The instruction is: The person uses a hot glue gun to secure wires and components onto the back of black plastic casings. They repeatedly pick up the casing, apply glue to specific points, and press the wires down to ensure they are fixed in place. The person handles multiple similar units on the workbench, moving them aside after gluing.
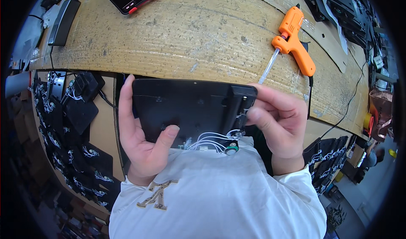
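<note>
At centre frame, a flat black plastic panel (pixel 186 107) is being gripped at its left side by the left hand (pixel 141 148), its right end being pinched by the right hand (pixel 282 127)! Upper right, an orange plastic glue gun (pixel 290 42) is being supported by the scuffed tan tabletop (pixel 177 44).

Glue gun (pixel 289 45) lies on table (pixel 198 35) beyond the panel (pixel 186 107).

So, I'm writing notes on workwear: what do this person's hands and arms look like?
The left hand and right hand are bare, with no gloves, rings or watch visible. The sleeves are white and plain, part of a white shirt with a brownish patch on its front.
</note>
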`<state>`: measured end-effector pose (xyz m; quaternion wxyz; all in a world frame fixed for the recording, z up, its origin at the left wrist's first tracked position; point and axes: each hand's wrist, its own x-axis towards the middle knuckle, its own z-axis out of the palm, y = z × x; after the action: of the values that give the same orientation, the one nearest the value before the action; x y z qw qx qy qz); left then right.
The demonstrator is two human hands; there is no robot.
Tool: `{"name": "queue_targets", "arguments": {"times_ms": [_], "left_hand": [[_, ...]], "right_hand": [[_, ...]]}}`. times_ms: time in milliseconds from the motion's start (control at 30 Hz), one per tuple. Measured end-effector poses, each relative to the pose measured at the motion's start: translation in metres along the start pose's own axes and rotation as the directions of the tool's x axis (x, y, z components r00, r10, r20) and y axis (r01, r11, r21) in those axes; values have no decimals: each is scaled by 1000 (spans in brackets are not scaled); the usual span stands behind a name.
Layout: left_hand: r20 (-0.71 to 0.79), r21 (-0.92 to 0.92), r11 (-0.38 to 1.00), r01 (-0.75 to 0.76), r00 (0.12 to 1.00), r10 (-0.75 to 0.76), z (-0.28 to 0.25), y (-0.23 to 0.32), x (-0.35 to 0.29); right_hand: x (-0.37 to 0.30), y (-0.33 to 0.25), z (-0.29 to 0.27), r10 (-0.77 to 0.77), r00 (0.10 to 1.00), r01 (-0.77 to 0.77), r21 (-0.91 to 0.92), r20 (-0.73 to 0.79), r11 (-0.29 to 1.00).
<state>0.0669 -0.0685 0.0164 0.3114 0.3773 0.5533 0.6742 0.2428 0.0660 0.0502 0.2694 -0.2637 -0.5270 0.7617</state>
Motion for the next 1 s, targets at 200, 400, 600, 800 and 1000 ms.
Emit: {"name": "queue_targets", "arguments": {"times_ms": [200,400,600,800,1000], "left_hand": [[27,113,992,-50,998,48,-5,2,0],[114,341,924,-173,983,142,-5,9,-5],[45,147,987,-69,997,63,-8,3,-1],[18,171,983,-63,998,61,-12,7,4],[-6,361,929,-86,996,94,-7,7,2]], "right_hand": [[1,4,-2,18,1000,-16,-97,25,995],[6,16,13,-72,988,55,-125,-136,991],[5,13,-2,24,997,-20,-57,70,998],[6,12,2,62,996,-66,62,69,996],[4,32,5,-107,993,99,-138,-55,985]]}}
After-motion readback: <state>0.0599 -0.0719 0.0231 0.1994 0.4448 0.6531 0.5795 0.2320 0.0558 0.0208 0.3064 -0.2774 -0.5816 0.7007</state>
